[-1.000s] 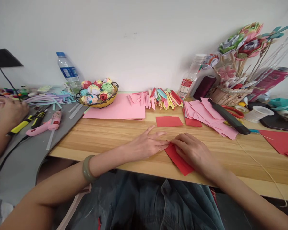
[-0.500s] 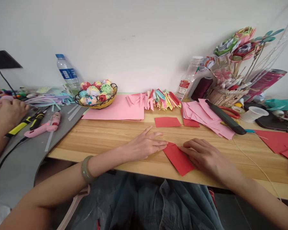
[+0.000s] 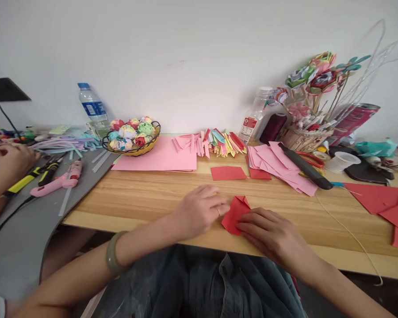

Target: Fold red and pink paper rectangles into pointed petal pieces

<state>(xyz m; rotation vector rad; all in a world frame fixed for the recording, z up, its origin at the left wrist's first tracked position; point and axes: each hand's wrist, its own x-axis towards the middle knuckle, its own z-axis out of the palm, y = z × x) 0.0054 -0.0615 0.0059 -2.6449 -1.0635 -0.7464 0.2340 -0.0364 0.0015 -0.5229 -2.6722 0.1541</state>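
R hand (image 3: 275,232) clamped on red paper (image 3: 232,216), can't tell L hand (image 3: 199,212) grip, basket (image 3: 142,151) bhd, blk tool (image 3: 305,166) atop pink slips (image 3: 271,162)

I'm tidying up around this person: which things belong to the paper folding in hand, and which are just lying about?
In the folding:
- red sheet at the right hand's fingertips
- probably the loose red rectangle

Seemingly just lying about:
- water bottle
- pink glue gun
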